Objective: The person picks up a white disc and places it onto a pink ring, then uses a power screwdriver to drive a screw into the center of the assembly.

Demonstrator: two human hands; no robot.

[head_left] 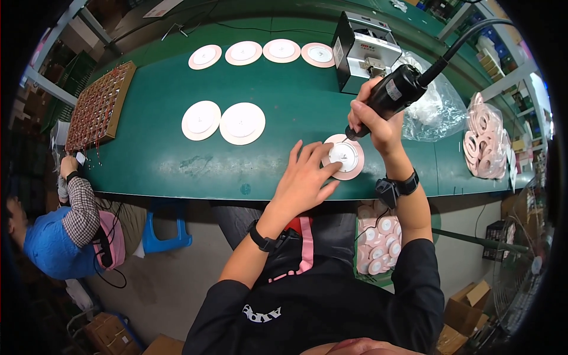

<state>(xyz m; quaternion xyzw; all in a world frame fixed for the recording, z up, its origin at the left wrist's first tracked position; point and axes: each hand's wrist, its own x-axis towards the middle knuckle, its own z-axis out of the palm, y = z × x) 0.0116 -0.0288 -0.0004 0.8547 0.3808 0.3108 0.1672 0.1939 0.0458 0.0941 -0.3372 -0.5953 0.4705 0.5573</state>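
Observation:
On the green table in front of me lies a round pink-and-white disc (357, 168) with a white raised centre. My left hand (300, 178) rests on its left side, fingers spread and pressing on the white centre. My right hand (378, 124) is wrapped round a black corded electric screwdriver (395, 92), held tilted. Its tip points down at the upper edge of the disc's white centre; whether it sits on a screw is too small to tell. Two similar discs, one paler disc (242, 123) and its neighbour (201, 120), lie to the left.
Several more discs (243, 53) line the table's far side, beside a black-and-white box-shaped machine (364, 53). Clear plastic bags (438, 106) and pink rings (485, 139) lie at right. A crate of discs (377, 236) stands below the table edge. Another person (56, 236) sits at left near a rack (102, 106).

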